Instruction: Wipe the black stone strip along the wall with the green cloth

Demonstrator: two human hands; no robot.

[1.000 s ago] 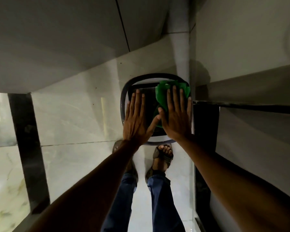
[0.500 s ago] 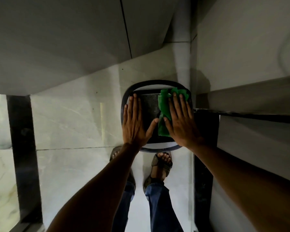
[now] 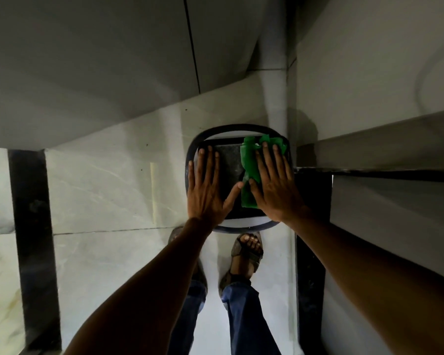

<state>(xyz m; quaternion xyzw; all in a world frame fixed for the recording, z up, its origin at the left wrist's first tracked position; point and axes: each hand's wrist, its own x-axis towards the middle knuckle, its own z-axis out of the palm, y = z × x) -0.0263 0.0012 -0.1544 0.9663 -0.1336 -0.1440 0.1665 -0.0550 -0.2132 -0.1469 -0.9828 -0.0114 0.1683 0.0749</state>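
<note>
At the centre of the frame my right hand (image 3: 276,187) lies flat, fingers (image 3: 267,155) spread and released, pinning the crumpled green cloth (image 3: 249,172) onto a dark square stone panel (image 3: 227,170) ringed by a rounded black frame (image 3: 190,160). My left hand (image 3: 207,190) presses flat beside it, holding nothing. The black stone strip (image 3: 310,252) along the wall runs down the right of the frame. To wipe well, I should keep my palm's weight even and overlap the strokes.
</note>
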